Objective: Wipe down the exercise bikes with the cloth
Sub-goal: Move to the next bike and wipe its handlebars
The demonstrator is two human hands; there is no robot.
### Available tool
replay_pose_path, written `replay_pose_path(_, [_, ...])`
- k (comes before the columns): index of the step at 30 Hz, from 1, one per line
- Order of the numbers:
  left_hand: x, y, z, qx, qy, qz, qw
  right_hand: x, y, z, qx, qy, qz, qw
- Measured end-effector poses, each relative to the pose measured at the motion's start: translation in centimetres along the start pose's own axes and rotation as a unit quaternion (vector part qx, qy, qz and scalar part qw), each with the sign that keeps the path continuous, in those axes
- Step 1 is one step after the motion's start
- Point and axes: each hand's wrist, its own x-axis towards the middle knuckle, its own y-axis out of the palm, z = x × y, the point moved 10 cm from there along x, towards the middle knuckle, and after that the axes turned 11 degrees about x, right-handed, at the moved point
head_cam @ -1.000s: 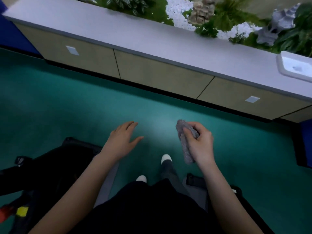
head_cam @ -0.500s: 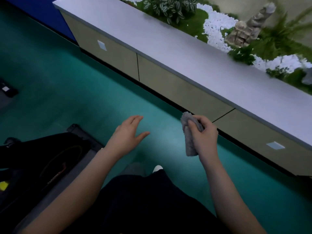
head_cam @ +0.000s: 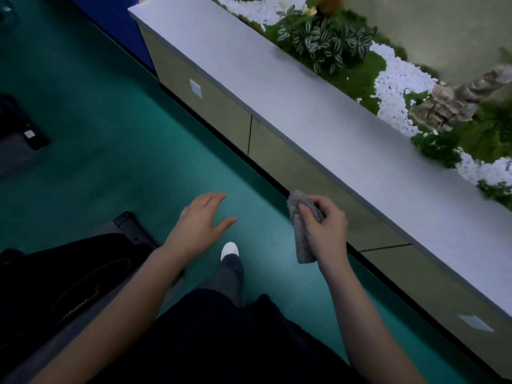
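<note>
Floor: teal flooring [head_cam: 110, 139] runs from near to far, bounded on the right by a long low cabinet [head_cam: 277, 87] with a pale grey top. Beyond it lies a planter bed of white pebbles [head_cam: 393, 87] and leafy plants.
Cloth: the grey cloth [head_cam: 303, 242] is bunched into a roll and hangs from the right hand [head_cam: 327, 225], whose fingers and thumb curl round its upper part. It touches nothing else.
Left hand: the left hand [head_cam: 199, 223] is spread flat over the floor, fingers straight, thumb out, holding nothing.
Bike: a dark machine [head_cam: 55, 278] at near left, probably an exercise bike, is mostly in shadow and well apart from the cloth. No wiping looks under way.
Risk: the white shoe [head_cam: 229, 249] is near the machine's black base foot [head_cam: 130, 225], so a careless step could catch it. The cloth's loose tail could snag.
Room: an open lane of floor runs between machine and cabinet. The cabinet edge sits close on the right, and another dark base [head_cam: 25, 134] lies far left.
</note>
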Motion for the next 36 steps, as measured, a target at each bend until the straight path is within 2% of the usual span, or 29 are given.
replay_pose_path(7, [9.2,-6.2,6.0,-0.024,-0.035,-0.027,0.999,9.4,9.8,5.4,-0.021,-0.03,0.068,0.997])
replay_pose_path(14, [12.4,-9.9,12.5,-0.057,-0.116,-0.046,0.991,15.1,19.6,8.9,-0.026,-0.046,0.161,0.986])
replay_pose_path(19, [13.0,-10.6,17.9,-0.095,-0.208,-0.053,0.972,19.2,27.3,10.8,-0.036,-0.064,0.245,0.967])
replay_pose_path(25, [16.3,-13.0,23.7,-0.135,-0.299,-0.095,0.94,25.6,36.3,12.3,-0.043,-0.077,0.327,0.941])
replay_pose_path(36, [26.1,-19.7,30.1,-0.141,-0.372,-0.163,0.903,37.6,50.3,17.2,-0.042,-0.089,0.395,0.914])
